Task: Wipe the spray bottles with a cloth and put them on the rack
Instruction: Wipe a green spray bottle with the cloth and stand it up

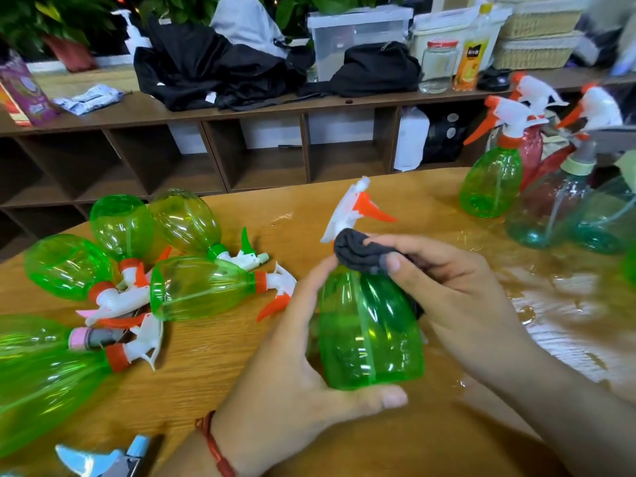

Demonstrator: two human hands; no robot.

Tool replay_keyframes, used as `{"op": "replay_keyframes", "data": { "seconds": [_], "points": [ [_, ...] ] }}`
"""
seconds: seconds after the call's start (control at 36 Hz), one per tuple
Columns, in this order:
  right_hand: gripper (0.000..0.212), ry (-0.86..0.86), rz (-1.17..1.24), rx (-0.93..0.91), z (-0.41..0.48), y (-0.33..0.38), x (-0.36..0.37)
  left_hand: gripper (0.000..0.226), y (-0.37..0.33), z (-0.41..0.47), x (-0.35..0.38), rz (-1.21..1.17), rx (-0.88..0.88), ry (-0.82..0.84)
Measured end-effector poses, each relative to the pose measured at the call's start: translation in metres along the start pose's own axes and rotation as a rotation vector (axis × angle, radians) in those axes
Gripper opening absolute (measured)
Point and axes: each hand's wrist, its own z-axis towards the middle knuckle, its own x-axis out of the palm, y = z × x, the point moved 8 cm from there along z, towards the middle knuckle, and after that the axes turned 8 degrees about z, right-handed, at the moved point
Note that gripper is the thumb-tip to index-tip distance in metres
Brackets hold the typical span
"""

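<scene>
Wooden table [213, 401], curved far edge. Left hand [285, 383] grips clear green plastic spray bottle [368, 332] upright at centre; right hand [457, 290] pinches dark grey cloth [358, 251] on its neck. Heap of lying green bottles [203, 287] left, upright bottles [492, 180] far right, bare wood between. Yellow juice bottle [471, 60] label unreadable.

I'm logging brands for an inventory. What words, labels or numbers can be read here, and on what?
Nothing here reads clearly.
Juice bottle on the shelf: dark label patch with print, too blurred to read.
Purple bag at far left: printing, too blurred.
White packet on the shelf: markings too small.
Held green spray bottle: no label visible.
</scene>
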Motion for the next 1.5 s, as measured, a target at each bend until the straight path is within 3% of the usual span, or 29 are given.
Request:
{"op": "replay_keyframes", "data": {
  "seconds": [0.06,0.08,0.14,0.19,0.25,0.28,0.36,0.47,0.56,0.67,0.81,0.94,1.11,1.25,1.39,1.5],
  "points": [
    [0.026,0.122,-0.077,-0.092,-0.006,0.009,-0.007,0.117,0.001,-0.001,-0.005,0.115,0.02,-0.003],
    [0.026,0.026,-0.105,-0.122,-0.006,-0.007,-0.014,0.117,-0.003,0.001,-0.007,0.171,0.022,0.006],
    [0.026,0.034,0.028,-0.055,0.007,-0.011,-0.02,0.114,-0.005,0.005,-0.011,0.337,0.038,0.003],
    [0.025,0.044,-0.019,-0.086,0.006,-0.012,-0.015,0.106,-0.002,0.012,-0.011,0.409,0.032,-0.049],
    [0.023,0.065,-0.091,-0.109,0.001,-0.021,-0.012,0.091,0.01,0.013,-0.012,0.255,-0.144,-0.087],
    [0.023,0.063,-0.122,-0.138,0.0,-0.018,-0.009,0.096,0.015,0.006,-0.013,0.269,-0.194,-0.125],
    [0.023,0.101,-0.201,-0.209,-0.003,-0.013,-0.003,0.118,0.01,-0.003,-0.013,0.378,-0.082,-0.17],
    [0.024,0.263,-0.429,-0.401,-0.016,-0.003,0.012,0.121,0.012,0.005,-0.041,0.187,-0.105,-0.269],
    [0.025,0.336,-0.514,-0.48,-0.023,-0.001,0.022,0.125,0.016,0.004,-0.047,0.173,-0.118,-0.248],
    [0.024,0.242,-0.431,-0.428,-0.014,0.001,0.011,0.119,0.014,0.003,-0.037,0.161,-0.089,-0.215],
    [0.034,0.159,-0.071,-0.12,0.001,-0.001,0.008,0.117,0.007,-0.001,-0.007,0.06,-0.025,-0.085],
    [0.027,0.097,0.026,-0.054,0.007,-0.01,-0.012,0.119,0.007,0.002,-0.002,-0.03,-0.028,-0.022],
    [0.027,0.086,-0.003,-0.062,0.007,-0.018,-0.014,0.119,-0.003,0.003,-0.011,0.349,0.013,-0.108],
    [0.023,0.117,-0.048,-0.13,0.0,-0.021,-0.003,0.117,-0.008,0.003,-0.009,0.336,0.009,-0.166],
    [0.023,0.29,-0.31,-0.346,-0.013,-0.011,0.011,0.119,0.017,0.004,-0.035,0.101,-0.128,-0.27],
    [0.024,0.355,-0.36,-0.415,-0.018,-0.011,0.016,0.122,0.024,0.004,-0.046,0.088,-0.151,-0.281]
  ]
}}
